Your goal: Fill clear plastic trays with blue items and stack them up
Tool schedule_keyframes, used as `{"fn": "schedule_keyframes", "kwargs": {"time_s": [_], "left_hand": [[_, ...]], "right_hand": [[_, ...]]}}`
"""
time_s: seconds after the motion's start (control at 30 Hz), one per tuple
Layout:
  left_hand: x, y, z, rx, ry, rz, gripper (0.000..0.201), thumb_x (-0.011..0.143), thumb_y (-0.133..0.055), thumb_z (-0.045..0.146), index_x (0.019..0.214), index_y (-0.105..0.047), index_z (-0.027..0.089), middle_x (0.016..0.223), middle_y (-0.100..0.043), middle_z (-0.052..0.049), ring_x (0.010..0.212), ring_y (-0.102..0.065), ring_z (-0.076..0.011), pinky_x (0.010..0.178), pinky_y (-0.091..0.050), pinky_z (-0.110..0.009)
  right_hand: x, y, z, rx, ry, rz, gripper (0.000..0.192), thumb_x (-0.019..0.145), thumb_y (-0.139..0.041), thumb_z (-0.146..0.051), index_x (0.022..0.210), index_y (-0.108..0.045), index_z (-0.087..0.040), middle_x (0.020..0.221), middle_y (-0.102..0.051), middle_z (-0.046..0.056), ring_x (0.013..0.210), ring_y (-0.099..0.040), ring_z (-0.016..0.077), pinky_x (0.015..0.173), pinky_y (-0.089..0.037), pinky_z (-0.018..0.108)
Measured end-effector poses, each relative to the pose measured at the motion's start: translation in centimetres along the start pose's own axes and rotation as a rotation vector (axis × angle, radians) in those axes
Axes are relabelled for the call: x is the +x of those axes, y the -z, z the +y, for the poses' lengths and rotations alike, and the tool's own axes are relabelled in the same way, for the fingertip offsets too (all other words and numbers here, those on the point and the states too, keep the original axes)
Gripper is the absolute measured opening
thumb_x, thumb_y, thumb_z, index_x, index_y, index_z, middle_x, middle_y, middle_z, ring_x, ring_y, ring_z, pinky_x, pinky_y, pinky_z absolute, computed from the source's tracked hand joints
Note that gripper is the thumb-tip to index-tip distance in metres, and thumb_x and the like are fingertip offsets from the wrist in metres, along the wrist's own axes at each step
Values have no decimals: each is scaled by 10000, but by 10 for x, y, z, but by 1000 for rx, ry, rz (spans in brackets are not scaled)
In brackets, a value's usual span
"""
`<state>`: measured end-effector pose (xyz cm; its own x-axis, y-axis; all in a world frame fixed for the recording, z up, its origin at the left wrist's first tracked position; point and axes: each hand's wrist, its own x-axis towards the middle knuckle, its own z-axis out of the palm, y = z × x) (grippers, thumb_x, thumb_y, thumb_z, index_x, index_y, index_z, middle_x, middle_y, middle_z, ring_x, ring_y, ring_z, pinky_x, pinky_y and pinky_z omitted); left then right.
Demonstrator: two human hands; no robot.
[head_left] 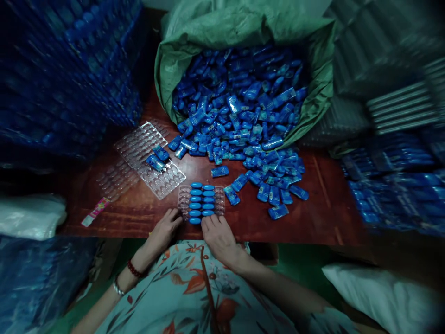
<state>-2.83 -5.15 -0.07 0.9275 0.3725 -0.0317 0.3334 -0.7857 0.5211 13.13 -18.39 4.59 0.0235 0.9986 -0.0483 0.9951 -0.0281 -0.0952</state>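
Note:
A small clear blister tray (219, 200) lies at the near edge of the wooden table (323, 208), with two columns of blue oval pieces (201, 202) seated in it. My left hand (166, 228) rests on the table at the tray's near left corner, fingertips touching it. My right hand (218, 234) presses its fingers onto the near end of the blue columns. Neither hand clearly grips anything. Beyond the tray, a heap of small blue wrapped packets (243, 120) spills out of a green sack (194, 41) onto the table.
Empty clear blister trays (139, 144) lie to the left with two packets (158, 157) on them. A pink wrapper strip (94, 212) lies near the left edge. Stacks of filled blue trays (69, 69) stand left and right (392, 181). White bags (31, 215) sit at both sides.

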Motion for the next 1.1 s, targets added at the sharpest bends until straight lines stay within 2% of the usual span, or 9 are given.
{"fn": "schedule_keyframes", "kwargs": {"time_s": [0.13,0.23,0.4,0.53,0.7,0.8,0.9,0.97,1.1], "left_hand": [[6,15,-8,-59,-39,-16,216,907,-388,145,891,-599,185,975,-560,-72,856,-524,-170,746,-480,-294],[17,35,-13,-109,-70,56,210,936,-399,238,895,-595,176,919,-572,-62,795,-551,-149,709,-470,-257],[89,66,2,-122,-99,272,219,944,-411,259,837,-576,163,831,-569,-46,765,-547,-149,709,-449,-259],[178,63,29,60,-290,-47,146,905,-455,172,979,-580,156,1032,-587,-94,899,-570,-187,775,-445,-292],[243,43,47,231,-381,-337,302,745,-631,54,1027,-579,149,1031,-623,-110,823,-592,-200,679,-425,-272],[254,36,45,249,-397,-434,410,657,-729,69,1028,-574,151,908,-656,-80,755,-597,-199,628,-407,-253],[251,39,37,188,-403,-433,329,746,-672,120,1048,-548,160,853,-658,-56,742,-602,-186,622,-403,-239],[241,47,29,55,-384,-341,255,814,-597,126,1057,-526,158,878,-655,-51,779,-609,-173,648,-414,-232],[199,73,6,-217,-233,33,238,866,-561,206,1091,-516,146,958,-641,-56,842,-602,-162,747,-444,-252]], "right_hand": [[-4,-3,0,2,-44,55,245,884,-437,-96,1068,-598,-111,832,-611,105,766,-518,227,701,-404,370],[-19,-4,4,83,-96,202,326,934,-450,-229,1247,-513,-161,952,-642,93,830,-566,202,774,-402,350],[-28,-10,40,217,-431,420,269,969,-379,-283,1136,-573,-200,960,-642,76,861,-612,174,737,-410,286],[-17,-21,77,152,-748,252,401,941,-365,-478,1085,-551,-153,925,-592,112,733,-623,208,581,-418,287],[-10,-38,84,98,-717,240,379,907,-436,-496,1082,-491,-164,915,-539,74,650,-602,169,468,-380,238],[-10,-47,76,21,-686,328,295,929,-421,-358,1139,-492,-164,916,-512,75,714,-586,178,496,-405,237],[-12,-54,74,-32,-657,367,323,914,-423,-294,1192,-492,-145,938,-517,104,810,-558,218,566,-455,274],[-12,-58,77,-33,-633,375,343,903,-437,-292,1200,-494,-130,978,-530,131,861,-540,241,621,-484,312],[-16,-61,92,74,-567,400,325,929,-394,-299,1185,-508,-132,996,-562,138,895,-543,245,704,-502,359]]}}
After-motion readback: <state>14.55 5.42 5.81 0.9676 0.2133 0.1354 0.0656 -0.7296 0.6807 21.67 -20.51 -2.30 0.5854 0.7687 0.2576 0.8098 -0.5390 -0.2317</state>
